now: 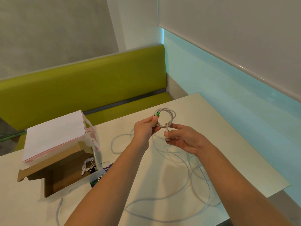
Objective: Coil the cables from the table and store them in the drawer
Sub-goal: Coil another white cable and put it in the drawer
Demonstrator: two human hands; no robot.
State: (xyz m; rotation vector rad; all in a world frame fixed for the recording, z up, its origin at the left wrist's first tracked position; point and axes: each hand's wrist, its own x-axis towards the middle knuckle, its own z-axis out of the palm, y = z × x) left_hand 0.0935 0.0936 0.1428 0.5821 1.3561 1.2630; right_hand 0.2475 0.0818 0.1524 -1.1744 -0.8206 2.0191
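Observation:
A small white cable coil (169, 117) with a green tip is held up above the table. My left hand (145, 129) grips the coil's left side near the green tip. My right hand (180, 137) pinches the cable's loose end with its plug (167, 138) just below the coil. Long loose white cables (192, 170) lie tangled on the white table (228, 144) beneath my arms. The open cardboard drawer (65, 176) of a small box sits at the left, with a coiled white cable (88, 166) inside it.
The box's white top (55, 136) stands above the drawer. Another cable end (59, 207) lies near the table's front left. A green bench (81, 92) runs behind the table, and a wall lies along the right.

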